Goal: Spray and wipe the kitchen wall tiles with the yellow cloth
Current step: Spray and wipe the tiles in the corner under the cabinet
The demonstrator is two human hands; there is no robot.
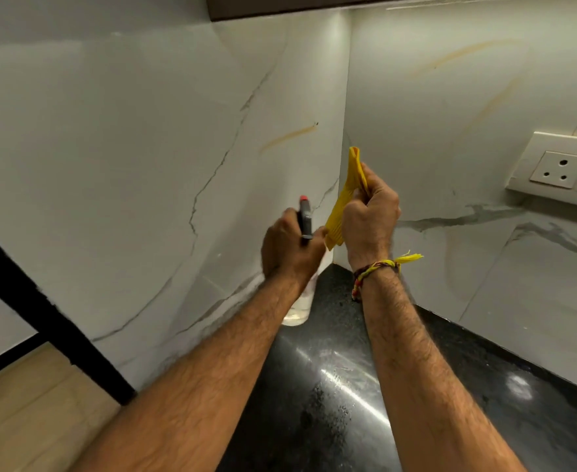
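Observation:
My left hand (288, 248) grips a clear spray bottle (300, 306) by its dark trigger head with a red nozzle (304, 212), pointed toward the corner of the wall. My right hand (368, 218) is closed on a folded yellow cloth (343, 202), held upright just in front of the corner. The white marble-look wall tiles (144, 148) meet in a corner behind both hands. An orange-brown streak (290, 135) marks the left wall; fainter streaks (464, 54) show on the right wall. The bottle's middle is hidden by my hand.
A glossy black granite countertop (331, 386) runs below my arms. A white wall socket plate (559, 168) sits on the right wall. A dark cabinet underside (280, 6) hangs above. A black frame (42, 311) and light wooden surface (25, 420) lie at lower left.

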